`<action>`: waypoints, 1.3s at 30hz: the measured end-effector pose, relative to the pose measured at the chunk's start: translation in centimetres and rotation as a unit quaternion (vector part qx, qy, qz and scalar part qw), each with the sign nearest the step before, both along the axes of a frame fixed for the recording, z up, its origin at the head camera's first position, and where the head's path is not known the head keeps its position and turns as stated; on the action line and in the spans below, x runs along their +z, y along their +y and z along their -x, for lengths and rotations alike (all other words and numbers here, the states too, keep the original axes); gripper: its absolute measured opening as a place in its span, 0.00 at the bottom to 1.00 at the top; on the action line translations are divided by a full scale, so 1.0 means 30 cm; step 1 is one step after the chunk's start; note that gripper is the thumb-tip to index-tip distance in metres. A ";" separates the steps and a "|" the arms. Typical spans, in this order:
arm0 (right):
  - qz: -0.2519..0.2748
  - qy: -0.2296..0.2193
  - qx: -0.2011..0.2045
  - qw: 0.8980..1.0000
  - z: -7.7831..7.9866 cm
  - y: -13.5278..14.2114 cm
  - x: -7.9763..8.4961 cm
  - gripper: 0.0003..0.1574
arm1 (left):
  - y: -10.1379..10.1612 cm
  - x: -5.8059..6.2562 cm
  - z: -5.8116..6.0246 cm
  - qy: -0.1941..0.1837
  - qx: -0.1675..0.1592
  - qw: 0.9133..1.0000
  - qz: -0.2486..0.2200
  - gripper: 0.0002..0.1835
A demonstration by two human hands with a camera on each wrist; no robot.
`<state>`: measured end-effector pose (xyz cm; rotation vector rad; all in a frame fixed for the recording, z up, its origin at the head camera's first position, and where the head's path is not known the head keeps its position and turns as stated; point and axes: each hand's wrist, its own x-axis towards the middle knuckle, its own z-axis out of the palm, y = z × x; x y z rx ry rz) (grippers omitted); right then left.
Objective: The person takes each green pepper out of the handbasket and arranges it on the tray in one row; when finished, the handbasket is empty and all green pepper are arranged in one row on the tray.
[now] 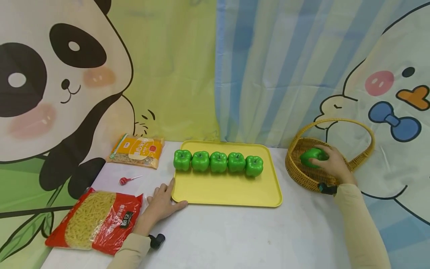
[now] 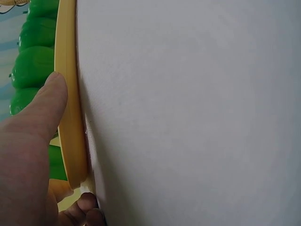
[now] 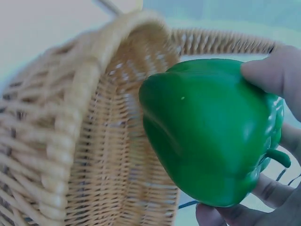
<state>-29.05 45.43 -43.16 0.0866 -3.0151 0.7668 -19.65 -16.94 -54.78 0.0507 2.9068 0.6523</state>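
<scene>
My right hand [image 1: 330, 162] grips a green bell pepper [image 3: 202, 127] by its stem end, over the mouth of a wicker basket [image 1: 304, 182]. In the right wrist view, thumb and fingers lie round opposite sides of the pepper, beside the basket's woven wall. My left hand [image 1: 162, 201] rests at the lower left corner of a yellow tray [image 1: 228, 192], thumb along the near edge and index finger along the left side. Several green bell peppers [image 1: 218, 162] stand in a row across the tray's far half.
A red bag of pasta [image 1: 90, 220] lies left of my left forearm. Behind it are a red lollipop [image 1: 124, 181] and an orange food packet [image 1: 137, 150]. The basket's arched handle [image 1: 364, 129] rises beside my right hand. A printed curtain [image 1: 248, 74] hangs at the back.
</scene>
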 end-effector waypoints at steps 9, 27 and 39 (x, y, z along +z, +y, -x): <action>0.008 0.063 0.011 0.998 -0.048 -0.087 0.033 0.47 | -0.005 0.001 0.000 0.007 0.005 1.000 0.003 0.64; 0.035 0.014 0.085 0.996 -0.048 -0.277 -0.001 0.55 | 0.004 0.003 0.001 0.000 0.002 1.000 0.000 0.63; 0.019 -0.001 0.157 0.987 0.024 -0.368 -0.082 0.47 | 0.004 -0.003 0.001 0.000 0.002 1.000 0.002 0.63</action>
